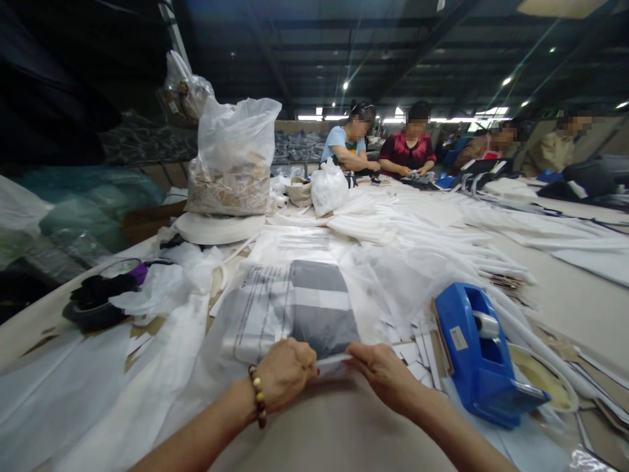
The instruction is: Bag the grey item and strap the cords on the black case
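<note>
A clear printed plastic bag lies on the table in front of me, with a folded dark grey item bearing a lighter band partly inside or under its film. My left hand, a beaded bracelet at its wrist, is closed on the near edge of the bag. Further right along that edge, my right hand pinches the plastic too. Between the two hands the film edge runs roughly straight. Just right of my right hand stands a blue tape dispenser.
Behind the dispenser's base lies a roll of tape. White plastic bags spread over the table's middle and right. At the left are a dark bowl and a full clear sack. Several people work across the table.
</note>
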Demonstrator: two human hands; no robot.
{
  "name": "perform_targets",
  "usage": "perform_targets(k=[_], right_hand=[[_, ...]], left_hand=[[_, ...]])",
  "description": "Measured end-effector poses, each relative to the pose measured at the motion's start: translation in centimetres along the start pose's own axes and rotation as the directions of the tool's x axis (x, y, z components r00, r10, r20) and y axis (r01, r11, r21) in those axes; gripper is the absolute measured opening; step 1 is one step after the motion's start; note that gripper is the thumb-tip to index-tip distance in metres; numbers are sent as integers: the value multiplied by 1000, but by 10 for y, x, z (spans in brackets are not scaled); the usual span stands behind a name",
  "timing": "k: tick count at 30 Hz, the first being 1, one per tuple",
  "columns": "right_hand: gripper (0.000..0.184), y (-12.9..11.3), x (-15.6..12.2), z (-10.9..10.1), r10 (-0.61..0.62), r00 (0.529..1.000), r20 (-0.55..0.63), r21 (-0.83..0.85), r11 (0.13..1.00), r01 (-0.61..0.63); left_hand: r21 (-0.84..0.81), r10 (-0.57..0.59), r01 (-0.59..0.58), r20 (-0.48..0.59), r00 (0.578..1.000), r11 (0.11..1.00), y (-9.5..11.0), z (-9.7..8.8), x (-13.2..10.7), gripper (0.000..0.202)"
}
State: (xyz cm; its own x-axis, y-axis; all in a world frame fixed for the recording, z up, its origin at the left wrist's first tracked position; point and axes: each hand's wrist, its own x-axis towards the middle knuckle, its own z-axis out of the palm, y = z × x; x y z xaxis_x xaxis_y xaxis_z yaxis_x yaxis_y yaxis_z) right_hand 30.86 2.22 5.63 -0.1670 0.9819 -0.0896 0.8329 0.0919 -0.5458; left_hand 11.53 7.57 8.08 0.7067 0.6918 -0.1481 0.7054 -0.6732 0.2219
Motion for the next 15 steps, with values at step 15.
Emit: perform_targets(k=[15], right_hand=[[27,7,43,-4,62,991,114,179,980,-82]], left_hand=[[219,-66,61,13,998,974,11,-20,35,16]])
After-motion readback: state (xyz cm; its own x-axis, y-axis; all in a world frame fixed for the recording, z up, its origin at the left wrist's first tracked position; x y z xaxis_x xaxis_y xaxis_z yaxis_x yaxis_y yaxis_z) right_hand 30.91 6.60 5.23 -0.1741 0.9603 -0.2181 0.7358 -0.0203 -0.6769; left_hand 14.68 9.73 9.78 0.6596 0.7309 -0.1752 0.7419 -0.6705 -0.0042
